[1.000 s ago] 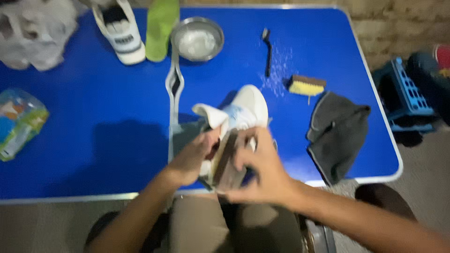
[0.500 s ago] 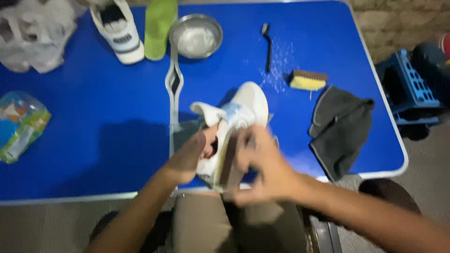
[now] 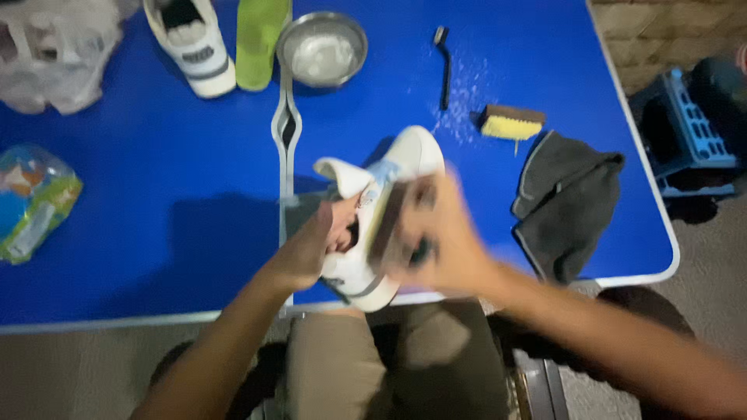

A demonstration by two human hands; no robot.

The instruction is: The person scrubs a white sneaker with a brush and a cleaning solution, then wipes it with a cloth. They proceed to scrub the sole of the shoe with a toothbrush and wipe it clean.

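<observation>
My left hand [image 3: 311,249] grips a white sneaker [image 3: 405,159] from inside its opening, holding it over the near edge of the blue table [image 3: 156,225]. My right hand [image 3: 440,233] is blurred and closed on a dark brush [image 3: 389,222] that lies against the sneaker's side. The sneaker's toe points away from me and its tongue sticks up to the left.
On the table stand a second white sneaker [image 3: 191,43], a green bottle [image 3: 258,39], a metal bowl [image 3: 323,50], a thin black brush [image 3: 443,66], a yellow-bristled brush [image 3: 510,124] and a dark cloth [image 3: 568,202]. Plastic bags [image 3: 54,54] and a colourful packet [image 3: 35,198] lie left. A blue crate [image 3: 689,132] sits right.
My right hand has moved along the sneaker's side with the brush, and it is more blurred now. The left hand keeps its hold on the sneaker.
</observation>
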